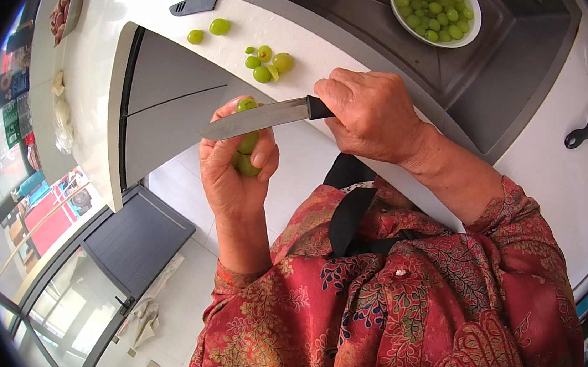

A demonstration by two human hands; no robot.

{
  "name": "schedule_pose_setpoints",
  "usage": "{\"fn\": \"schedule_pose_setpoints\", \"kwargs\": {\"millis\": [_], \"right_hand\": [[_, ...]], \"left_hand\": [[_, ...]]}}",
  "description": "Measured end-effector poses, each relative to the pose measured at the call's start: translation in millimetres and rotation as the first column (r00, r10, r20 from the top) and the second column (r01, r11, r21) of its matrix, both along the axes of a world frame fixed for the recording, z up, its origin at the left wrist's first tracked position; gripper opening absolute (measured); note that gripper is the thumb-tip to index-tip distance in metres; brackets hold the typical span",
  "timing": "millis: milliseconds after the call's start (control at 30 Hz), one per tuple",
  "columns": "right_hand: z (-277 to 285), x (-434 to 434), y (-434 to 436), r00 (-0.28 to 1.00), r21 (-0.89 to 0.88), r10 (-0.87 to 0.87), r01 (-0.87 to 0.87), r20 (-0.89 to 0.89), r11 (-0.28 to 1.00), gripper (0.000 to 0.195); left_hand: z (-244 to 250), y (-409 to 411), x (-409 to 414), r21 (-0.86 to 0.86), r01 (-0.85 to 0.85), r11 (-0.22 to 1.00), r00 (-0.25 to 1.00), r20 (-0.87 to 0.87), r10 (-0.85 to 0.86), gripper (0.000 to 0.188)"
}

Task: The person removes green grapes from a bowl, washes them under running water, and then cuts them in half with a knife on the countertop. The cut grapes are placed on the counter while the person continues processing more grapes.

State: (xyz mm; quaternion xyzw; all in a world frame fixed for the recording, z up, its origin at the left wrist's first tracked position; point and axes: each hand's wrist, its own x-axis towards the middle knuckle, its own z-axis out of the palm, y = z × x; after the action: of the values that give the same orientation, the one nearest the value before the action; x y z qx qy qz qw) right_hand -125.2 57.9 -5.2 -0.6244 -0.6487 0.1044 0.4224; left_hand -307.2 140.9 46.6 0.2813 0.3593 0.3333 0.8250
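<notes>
My left hand point(236, 173) holds several green grapes point(248, 143) between thumb and fingers, above the floor in front of the counter edge. In my right hand point(370, 113) is the black handle of a kitchen knife point(260, 118). Its blade points left and passes across the held grapes, hiding part of them; whether it touches them I cannot tell. Several loose grapes point(261, 74) and a small cut piece point(273, 73) lie on the white countertop point(305, 37) beyond my hands. A black slotted knife sheath point(195, 4) rests farther back.
A white bowl point(476, 19) of green grapes in liquid stands in the dark sink point(478, 94) at the right. A black peeler point(580, 133) lies on the right counter. Grey cabinet fronts point(165, 79) are below the counter; a glazed door point(81, 308) stands at the left.
</notes>
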Motion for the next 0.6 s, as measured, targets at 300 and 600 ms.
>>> {"fn": "schedule_pose_setpoints", "kwargs": {"millis": [300,600], "right_hand": [[0.9,-1.0,-0.6,1.0,-0.004,0.003,-0.003,-0.011,1.0,0.013],[0.9,0.6,-0.6,1.0,-0.016,0.016,-0.016,-0.025,1.0,0.012]], "left_hand": [[-10.6,-11.2,20.7,-0.036,0.064,0.997,0.995,-0.073,-0.067,0.034],[-13.9,-12.3,21.4,0.027,0.116,0.993,0.989,-0.091,-0.113,0.034]]}}
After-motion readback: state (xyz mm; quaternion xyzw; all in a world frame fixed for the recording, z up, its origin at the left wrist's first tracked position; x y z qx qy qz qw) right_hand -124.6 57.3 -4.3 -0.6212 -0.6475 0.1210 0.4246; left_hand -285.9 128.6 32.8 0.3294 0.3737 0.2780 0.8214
